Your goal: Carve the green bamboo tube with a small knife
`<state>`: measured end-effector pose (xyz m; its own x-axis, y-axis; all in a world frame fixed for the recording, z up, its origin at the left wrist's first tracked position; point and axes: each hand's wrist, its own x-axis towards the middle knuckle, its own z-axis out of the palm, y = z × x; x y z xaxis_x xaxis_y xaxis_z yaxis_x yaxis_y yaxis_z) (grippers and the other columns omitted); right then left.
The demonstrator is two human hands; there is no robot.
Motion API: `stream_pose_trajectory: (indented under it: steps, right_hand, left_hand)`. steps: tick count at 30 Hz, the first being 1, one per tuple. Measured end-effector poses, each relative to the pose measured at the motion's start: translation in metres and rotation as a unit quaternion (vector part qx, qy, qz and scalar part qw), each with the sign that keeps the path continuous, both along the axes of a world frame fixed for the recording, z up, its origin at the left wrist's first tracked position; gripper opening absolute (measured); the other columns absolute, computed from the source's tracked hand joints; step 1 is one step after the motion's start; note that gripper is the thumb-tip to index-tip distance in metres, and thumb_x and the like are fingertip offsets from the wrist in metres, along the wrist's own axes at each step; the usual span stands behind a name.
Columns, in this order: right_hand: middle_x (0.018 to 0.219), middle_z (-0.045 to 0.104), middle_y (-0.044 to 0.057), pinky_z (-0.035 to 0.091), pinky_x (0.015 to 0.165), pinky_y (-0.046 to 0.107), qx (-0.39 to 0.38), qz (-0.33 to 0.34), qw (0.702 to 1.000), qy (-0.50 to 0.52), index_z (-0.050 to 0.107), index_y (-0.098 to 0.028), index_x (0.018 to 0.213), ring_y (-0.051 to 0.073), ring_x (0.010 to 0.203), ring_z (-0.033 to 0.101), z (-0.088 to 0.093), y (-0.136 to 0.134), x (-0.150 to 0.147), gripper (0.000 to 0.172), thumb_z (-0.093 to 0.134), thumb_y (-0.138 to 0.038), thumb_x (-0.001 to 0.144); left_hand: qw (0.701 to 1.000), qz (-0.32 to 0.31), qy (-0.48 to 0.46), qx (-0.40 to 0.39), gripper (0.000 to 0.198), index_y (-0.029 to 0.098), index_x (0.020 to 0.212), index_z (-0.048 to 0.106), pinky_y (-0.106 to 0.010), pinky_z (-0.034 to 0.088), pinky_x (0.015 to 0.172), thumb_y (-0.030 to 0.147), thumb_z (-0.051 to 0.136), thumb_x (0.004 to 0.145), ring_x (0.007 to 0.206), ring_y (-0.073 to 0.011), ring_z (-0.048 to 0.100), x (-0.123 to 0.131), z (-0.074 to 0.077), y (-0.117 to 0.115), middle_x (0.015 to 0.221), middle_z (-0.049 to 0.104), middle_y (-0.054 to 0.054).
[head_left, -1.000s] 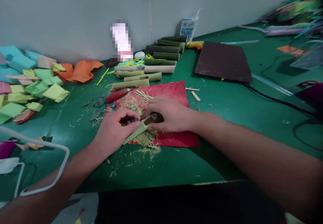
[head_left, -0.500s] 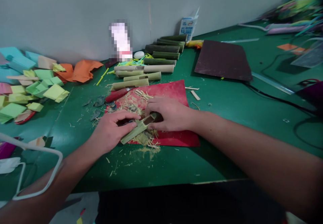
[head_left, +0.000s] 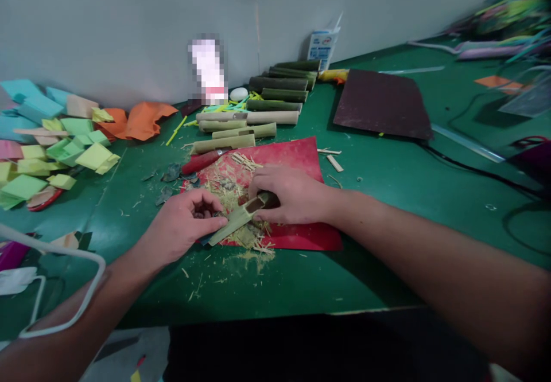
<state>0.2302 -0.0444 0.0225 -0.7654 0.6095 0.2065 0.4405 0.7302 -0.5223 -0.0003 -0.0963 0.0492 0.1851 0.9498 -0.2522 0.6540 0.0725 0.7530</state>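
A cut bamboo tube (head_left: 237, 220) with an opening carved in its upper side lies aslant over the red sheet (head_left: 297, 236). My right hand (head_left: 293, 195) is closed around its far, darker end. At the near left side of the tube, my left hand (head_left: 189, 215) has its fingers curled and parted from the thumb, whose tip is at the tube's edge. Whether the thumb touches it I cannot tell. Pale shavings and sawdust (head_left: 228, 190) surround the tube. Behind them lies a red-handled knife (head_left: 200, 163), its blade mostly hidden.
Several bamboo tubes (head_left: 279, 84) lie in a row toward the wall. Folded paper pieces (head_left: 64, 147) are heaped at left beside orange paper (head_left: 146, 119). A white wire frame (head_left: 92, 296) crosses near my left forearm. A dark board (head_left: 383, 104) and a black cable (head_left: 469, 174) are at right.
My left hand has drawn back slightly to the left from the tube's carved opening, its fingers curling. My right hand and the bamboo tube stay in place.
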Motion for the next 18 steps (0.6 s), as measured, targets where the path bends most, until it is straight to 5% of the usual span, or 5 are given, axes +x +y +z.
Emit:
stream_pose_trajectory:
  steps: [10,18]
  right_hand:
    - [0.09,0.058,0.004,0.036,0.065,0.027,-0.005,0.0,1.0,0.0,0.059,-0.019,0.09,0.017,0.079,0.052,-0.0009,0.0003,0.0002,0.023,0.065,-0.034,0.074]
    - [0.088,0.058,0.004,0.035,0.064,0.027,0.003,0.002,1.0,0.004,0.06,-0.018,0.09,0.017,0.078,0.051,-0.0021,0.0,-0.001,0.023,0.065,-0.034,0.074]
  left_hand:
    - [0.999,-0.015,0.028,-0.004,0.028,0.02,0.093,0.065,-0.019,0.038,0.048,0.031,0.07,0.068,0.056,-0.0091,0.049,0.0021,0.0049,0.0022,0.065,0.055,0.003]
    - [0.999,-0.027,0.017,-0.039,0.022,0.017,0.078,0.061,-0.02,0.04,0.048,0.035,0.069,0.069,0.056,-0.0099,0.052,-0.0017,0.0005,0.0055,0.07,0.059,0.001]
